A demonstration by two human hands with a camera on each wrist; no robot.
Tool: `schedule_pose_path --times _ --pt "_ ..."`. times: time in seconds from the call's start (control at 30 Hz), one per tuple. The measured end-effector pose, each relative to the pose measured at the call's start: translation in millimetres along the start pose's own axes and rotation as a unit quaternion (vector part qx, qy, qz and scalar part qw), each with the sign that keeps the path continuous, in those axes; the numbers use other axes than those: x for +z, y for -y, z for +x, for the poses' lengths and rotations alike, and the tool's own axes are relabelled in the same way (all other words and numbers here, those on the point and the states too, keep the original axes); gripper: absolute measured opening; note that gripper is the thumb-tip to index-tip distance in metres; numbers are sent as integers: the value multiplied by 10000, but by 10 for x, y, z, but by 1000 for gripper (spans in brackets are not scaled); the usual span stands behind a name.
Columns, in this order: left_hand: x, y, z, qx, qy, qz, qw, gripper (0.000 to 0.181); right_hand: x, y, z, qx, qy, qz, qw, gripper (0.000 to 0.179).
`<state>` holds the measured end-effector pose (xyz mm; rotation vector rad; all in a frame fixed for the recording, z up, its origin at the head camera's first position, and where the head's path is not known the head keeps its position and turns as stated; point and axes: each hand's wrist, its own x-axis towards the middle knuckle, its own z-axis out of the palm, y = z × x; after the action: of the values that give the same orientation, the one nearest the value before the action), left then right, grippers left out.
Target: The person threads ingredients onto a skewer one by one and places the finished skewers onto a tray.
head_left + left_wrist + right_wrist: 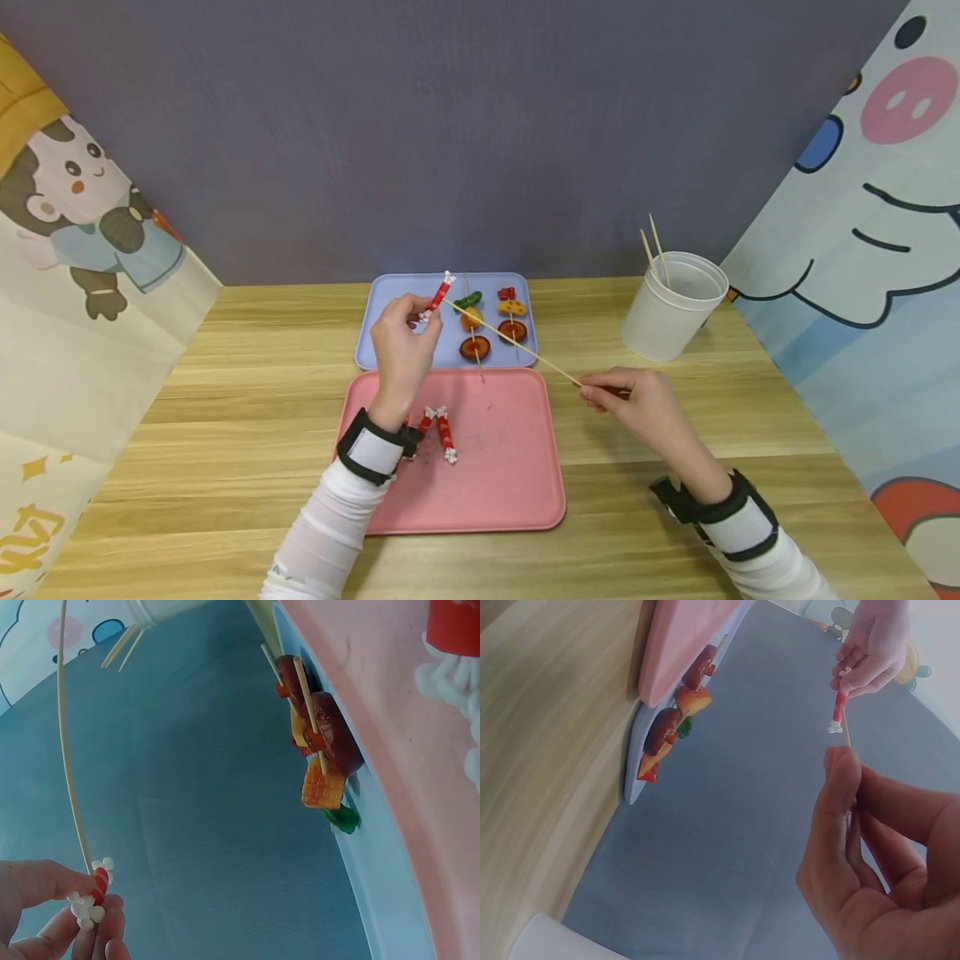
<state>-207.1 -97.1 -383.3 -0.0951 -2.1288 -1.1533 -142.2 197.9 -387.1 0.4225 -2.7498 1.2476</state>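
Note:
Up over the blue tray (pixel 386 304), my left hand (pixel 402 346) pinches a small red toy piece (pixel 441 293) with knobbly white ends between thumb and fingers. My right hand (pixel 633 404) holds a thin wooden skewer (pixel 525 348) near one end, right of the trays. The skewer slants up to the left, and its far tip comes right at the red piece, as the left wrist view also shows. More red pieces (pixel 446 435) with white ends lie on the pink tray (pixel 502 500), partly hidden behind my left wrist.
Two loaded skewers lie on the blue tray, bearing brown round slices (pixel 475 348), a corn piece (pixel 324 786), a green piece (pixel 469 299) and a yellow piece (pixel 512 307). A white tub (pixel 660 321) with two bare skewers (pixel 649 250) stands back right, near the grey wall (pixel 480 142).

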Motion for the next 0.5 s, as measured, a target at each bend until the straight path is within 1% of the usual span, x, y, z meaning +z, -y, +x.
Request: schedule_pose_path --times 0.27,0.5 --pt "-1 -18 -26 -16 247 -37 9997 8 18 -60 21 -13 -243 -199 9995 11" --pt "-9 -22 -32 -62 297 -175 9994 7 41 -89 32 95 -272 -388 9988 10"
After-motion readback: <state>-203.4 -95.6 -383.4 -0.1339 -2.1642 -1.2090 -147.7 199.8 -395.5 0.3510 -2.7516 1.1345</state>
